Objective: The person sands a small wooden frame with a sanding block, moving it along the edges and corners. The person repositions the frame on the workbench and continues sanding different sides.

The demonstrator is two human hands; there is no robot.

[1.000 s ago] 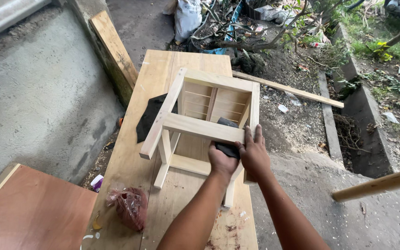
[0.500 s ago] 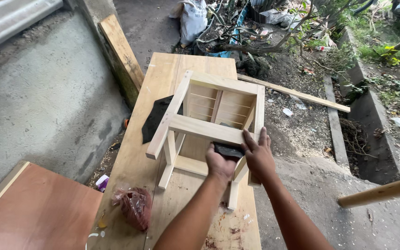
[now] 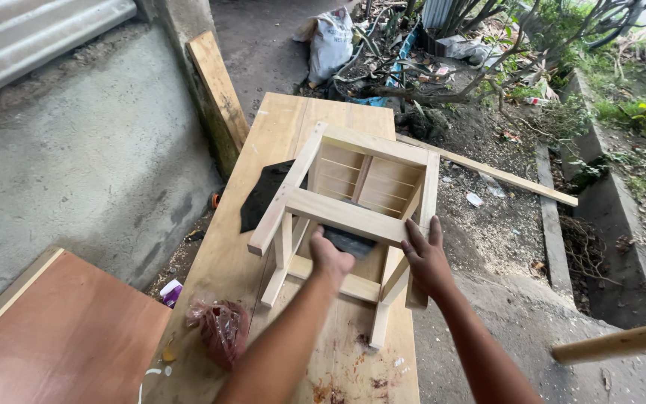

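1. A pale wooden stool frame (image 3: 353, 224) lies tipped on its side on the long plywood workbench (image 3: 263, 164), legs pointing toward the person.
2. The left hand (image 3: 330, 258) is curled shut around a dark sanding block (image 3: 349, 241), pressed just under the near rail, inside the frame.
3. The right hand (image 3: 426, 258) lies flat and open, fingers spread, on the frame's right corner.
4. A black sheet (image 3: 263, 196) lies behind the frame; a reddish plastic bag (image 3: 222, 329) sits near the left forearm.
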